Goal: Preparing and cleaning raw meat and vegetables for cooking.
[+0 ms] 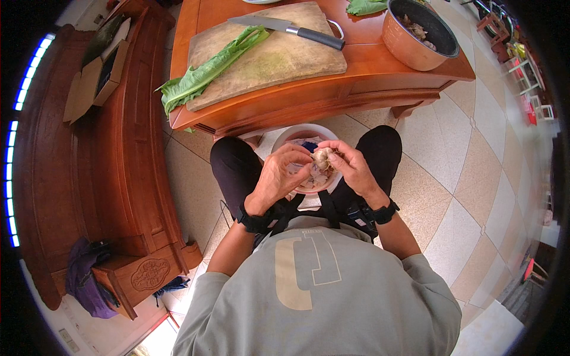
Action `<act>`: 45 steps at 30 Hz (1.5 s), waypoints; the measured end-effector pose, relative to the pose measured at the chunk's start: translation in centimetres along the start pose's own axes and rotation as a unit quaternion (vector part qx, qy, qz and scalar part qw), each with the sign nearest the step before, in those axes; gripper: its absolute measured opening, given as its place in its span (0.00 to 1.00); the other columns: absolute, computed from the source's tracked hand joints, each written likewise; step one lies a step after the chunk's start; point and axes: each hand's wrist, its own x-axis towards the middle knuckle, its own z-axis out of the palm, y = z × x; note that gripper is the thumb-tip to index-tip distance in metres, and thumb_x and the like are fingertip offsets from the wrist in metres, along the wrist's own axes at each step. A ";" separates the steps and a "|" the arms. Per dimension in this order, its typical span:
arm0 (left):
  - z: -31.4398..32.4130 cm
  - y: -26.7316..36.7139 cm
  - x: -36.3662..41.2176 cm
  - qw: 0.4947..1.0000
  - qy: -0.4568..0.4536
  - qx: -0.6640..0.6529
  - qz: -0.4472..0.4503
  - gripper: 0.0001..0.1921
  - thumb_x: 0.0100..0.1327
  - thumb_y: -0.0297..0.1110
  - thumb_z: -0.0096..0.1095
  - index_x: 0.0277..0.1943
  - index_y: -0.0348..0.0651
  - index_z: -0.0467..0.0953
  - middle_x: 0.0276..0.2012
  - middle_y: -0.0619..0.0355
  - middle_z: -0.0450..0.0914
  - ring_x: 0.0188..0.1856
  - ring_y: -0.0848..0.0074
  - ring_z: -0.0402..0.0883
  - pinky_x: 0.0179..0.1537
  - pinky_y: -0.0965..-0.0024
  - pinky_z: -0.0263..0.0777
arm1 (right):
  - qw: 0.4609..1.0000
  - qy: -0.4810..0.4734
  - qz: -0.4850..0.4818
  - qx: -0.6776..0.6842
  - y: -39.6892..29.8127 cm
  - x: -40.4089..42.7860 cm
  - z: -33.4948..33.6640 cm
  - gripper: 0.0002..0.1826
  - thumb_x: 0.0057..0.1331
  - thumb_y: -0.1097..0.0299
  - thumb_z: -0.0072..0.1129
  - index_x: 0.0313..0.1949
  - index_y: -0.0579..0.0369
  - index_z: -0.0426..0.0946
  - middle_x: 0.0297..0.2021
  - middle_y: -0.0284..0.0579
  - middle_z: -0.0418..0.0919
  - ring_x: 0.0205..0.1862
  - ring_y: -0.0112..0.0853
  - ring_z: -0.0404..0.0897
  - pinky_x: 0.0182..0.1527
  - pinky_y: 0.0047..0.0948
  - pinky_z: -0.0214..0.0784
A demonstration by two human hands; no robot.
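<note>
A whole garlic bulb (322,158) with pale, papery skin is gripped in the fingers and thumb of my right hand (354,167). Close against the bulb's left side are the bent fingertips of my left hand (281,171); whether they pinch any skin is too small to tell. Both hands are above a round white tub (285,137) between my knees. Loose garlic skins (317,179) lie inside it, along with something dark blue, partly hidden by my fingers.
Ahead stands a wooden table (285,98) with a cutting board (276,62), a kitchen knife (289,29), a long green leaf (209,71) and a copper-coloured pot (414,42) holding garlic. To my left is a wooden bench (133,133) bearing an opened cardboard box (95,80).
</note>
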 end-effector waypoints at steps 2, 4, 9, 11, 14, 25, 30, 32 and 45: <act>0.2 -0.2 0.0 1.000 0.003 0.004 0.006 0.07 0.54 0.26 0.66 0.36 0.34 0.82 0.42 0.52 0.82 0.43 0.68 0.81 0.46 0.67 0.74 | 1.000 0.001 0.002 0.000 -0.1 0.0 0.1 0.14 0.72 0.67 0.46 0.53 0.60 0.72 0.44 0.40 0.76 0.46 0.24 0.74 0.51 0.23 0.68; 0.2 -0.2 0.0 1.000 0.007 0.007 0.012 0.07 0.55 0.26 0.65 0.36 0.34 0.82 0.43 0.52 0.81 0.43 0.68 0.82 0.46 0.67 0.74 | 1.000 -0.010 0.019 0.013 -0.3 0.0 0.2 0.15 0.72 0.67 0.45 0.53 0.60 0.71 0.48 0.43 0.76 0.50 0.26 0.74 0.56 0.25 0.65; 0.2 -0.4 -0.1 1.000 0.001 0.016 0.020 0.06 0.55 0.27 0.64 0.36 0.34 0.81 0.43 0.52 0.81 0.43 0.68 0.82 0.45 0.67 0.74 | 1.000 -0.016 0.011 0.006 0.0 0.0 0.2 0.15 0.70 0.68 0.49 0.53 0.61 0.71 0.48 0.42 0.76 0.50 0.25 0.74 0.55 0.24 0.66; 0.2 -0.5 -0.2 0.999 0.003 0.019 0.027 0.06 0.55 0.26 0.64 0.35 0.34 0.81 0.43 0.52 0.81 0.43 0.67 0.82 0.45 0.67 0.74 | 1.000 -0.019 0.018 0.017 -0.1 -0.1 0.3 0.15 0.69 0.69 0.51 0.53 0.61 0.71 0.48 0.41 0.76 0.49 0.25 0.74 0.55 0.24 0.67; 0.3 -0.7 -0.2 0.999 0.009 0.019 0.034 0.05 0.55 0.25 0.64 0.35 0.34 0.80 0.43 0.52 0.80 0.42 0.67 0.81 0.44 0.67 0.74 | 0.999 -0.027 0.013 0.029 0.1 -0.1 0.4 0.17 0.66 0.72 0.57 0.54 0.61 0.70 0.48 0.40 0.76 0.49 0.24 0.74 0.55 0.24 0.67; 0.3 -0.5 -0.1 0.998 0.034 0.018 0.042 0.05 0.54 0.23 0.63 0.33 0.33 0.80 0.42 0.52 0.79 0.42 0.68 0.79 0.42 0.68 0.72 | 0.998 -0.036 0.014 0.046 0.0 0.1 0.8 0.18 0.64 0.79 0.58 0.53 0.61 0.70 0.48 0.39 0.76 0.50 0.23 0.75 0.55 0.23 0.68; 0.3 -0.2 -0.1 0.998 0.041 0.015 0.037 0.04 0.53 0.22 0.62 0.32 0.32 0.80 0.41 0.52 0.79 0.41 0.68 0.78 0.41 0.68 0.72 | 0.998 -0.036 0.019 0.049 -0.1 0.2 0.8 0.18 0.63 0.80 0.58 0.53 0.61 0.70 0.48 0.39 0.76 0.49 0.23 0.75 0.55 0.23 0.68; 0.3 -0.3 -0.1 0.998 0.040 0.016 0.036 0.04 0.53 0.22 0.62 0.32 0.32 0.80 0.41 0.52 0.78 0.41 0.68 0.78 0.41 0.68 0.72 | 0.998 -0.036 0.017 0.049 0.1 0.2 0.8 0.18 0.63 0.80 0.58 0.52 0.61 0.70 0.48 0.39 0.76 0.49 0.23 0.75 0.55 0.23 0.68; -0.2 -0.4 0.0 0.998 0.051 0.028 0.026 0.05 0.53 0.22 0.62 0.34 0.32 0.80 0.38 0.53 0.81 0.37 0.69 0.80 0.37 0.70 0.73 | 0.994 -0.035 0.038 0.099 -0.7 0.4 1.0 0.19 0.64 0.72 0.61 0.53 0.62 0.70 0.45 0.38 0.75 0.46 0.22 0.75 0.51 0.22 0.70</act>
